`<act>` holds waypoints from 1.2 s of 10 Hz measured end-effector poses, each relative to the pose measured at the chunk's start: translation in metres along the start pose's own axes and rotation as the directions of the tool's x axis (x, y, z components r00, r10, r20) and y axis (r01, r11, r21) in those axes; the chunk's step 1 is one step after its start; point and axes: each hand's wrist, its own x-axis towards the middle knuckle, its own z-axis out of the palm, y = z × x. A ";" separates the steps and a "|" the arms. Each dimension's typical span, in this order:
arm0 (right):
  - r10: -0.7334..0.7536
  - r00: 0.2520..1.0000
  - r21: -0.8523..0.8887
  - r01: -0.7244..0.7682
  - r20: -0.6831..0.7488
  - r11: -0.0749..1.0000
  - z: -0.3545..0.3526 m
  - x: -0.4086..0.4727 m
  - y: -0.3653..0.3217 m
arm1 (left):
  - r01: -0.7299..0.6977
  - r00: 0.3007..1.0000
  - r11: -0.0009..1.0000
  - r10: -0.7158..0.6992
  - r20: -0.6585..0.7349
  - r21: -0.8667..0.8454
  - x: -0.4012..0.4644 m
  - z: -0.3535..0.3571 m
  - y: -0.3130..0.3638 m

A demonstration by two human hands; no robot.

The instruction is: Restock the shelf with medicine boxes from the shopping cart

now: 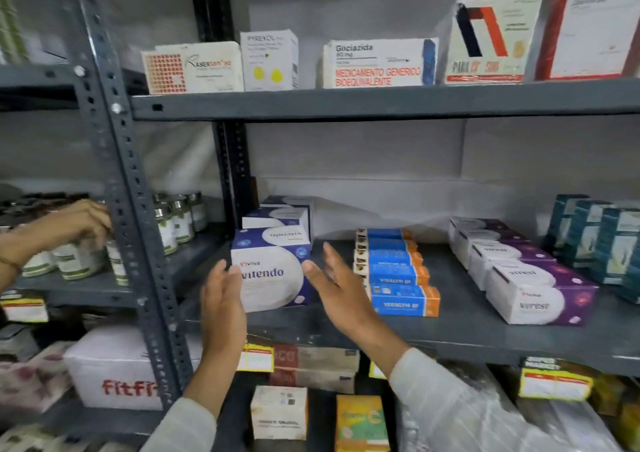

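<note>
A blue and white Vitendo medicine box [273, 271] stands at the front left of the grey middle shelf [467, 327], with two more of the same behind it. My left hand [221, 302] is flat beside the box's left side, fingers up, touching or nearly touching it. My right hand [341, 287] is spread open just to the right of the box, a small gap between them. Neither hand holds anything. No shopping cart is in view.
Blue and orange boxes [398, 275], purple Virest boxes [530, 281] and teal boxes [602, 243] fill the same shelf to the right. The upper shelf [346, 103] carries larger boxes. Another person's hand [74, 223] handles small bottles [173, 223] on the left rack, beyond the upright post [131, 216].
</note>
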 end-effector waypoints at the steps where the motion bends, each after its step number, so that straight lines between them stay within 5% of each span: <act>1: 0.090 0.993 0.205 -0.103 0.074 0.973 0.036 0.012 0.001 | 0.158 0.956 0.975 -0.111 0.273 -0.156 0.014 -0.003 -0.002; 7: 0.169 0.984 0.364 -0.175 0.049 0.915 0.080 0.027 -0.002 | 0.260 0.889 0.952 -0.171 0.425 -0.161 0.061 -0.028 -0.005; 11: 0.180 0.980 0.333 -0.197 0.083 0.922 0.080 0.023 -0.005 | 0.246 0.924 0.957 -0.183 0.337 -0.154 0.059 -0.028 -0.004; 12: 0.096 0.994 0.285 -0.107 0.052 0.953 0.056 0.018 -0.005 | 0.104 0.984 0.993 -0.094 0.151 -0.061 0.047 -0.024 0.007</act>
